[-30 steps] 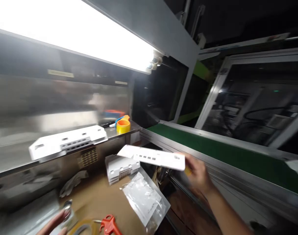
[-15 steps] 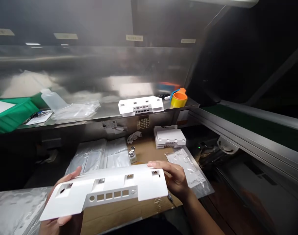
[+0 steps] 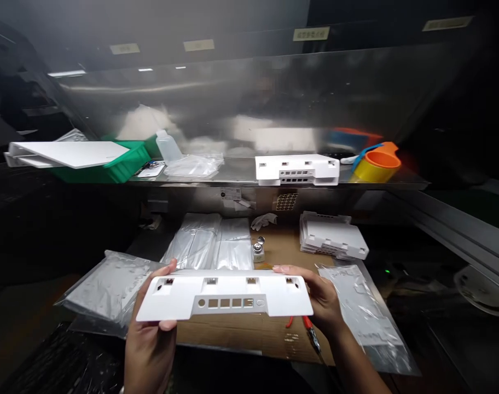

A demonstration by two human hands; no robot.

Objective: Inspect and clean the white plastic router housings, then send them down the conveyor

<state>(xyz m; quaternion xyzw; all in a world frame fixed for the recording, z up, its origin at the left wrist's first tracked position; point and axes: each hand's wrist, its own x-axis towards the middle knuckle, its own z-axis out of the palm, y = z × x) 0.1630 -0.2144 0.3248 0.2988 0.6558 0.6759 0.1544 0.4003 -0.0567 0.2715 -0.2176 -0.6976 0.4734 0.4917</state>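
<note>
A white plastic housing [image 3: 228, 293] with a row of square port openings is held level in front of me, its slotted edge facing me. My left hand [image 3: 153, 339] grips its left end, with the thumb and fingers on opposite faces. At the right end my right hand [image 3: 321, 303] is closed around the edge, some of its fingers hidden behind the part. Below the housing, near my right hand, lies a red-handled hand tool [image 3: 312, 334] on the brown cardboard [image 3: 233, 336].
Similar white housings stand on the metal shelf [image 3: 297, 169] and in a stack [image 3: 334, 236]. Bagged white parts [image 3: 105, 284] lie left, another bag [image 3: 366, 312] right. Clear plastic bags [image 3: 200, 238], a pump bottle [image 3: 258, 250], a green bin [image 3: 126, 164] and a tape roll [image 3: 372, 167] are around.
My view has swung to the left, so shelf items appear further right. The housing has gone from tilted to nearly level, still in both hands. The red-handled tool shows more now.
</note>
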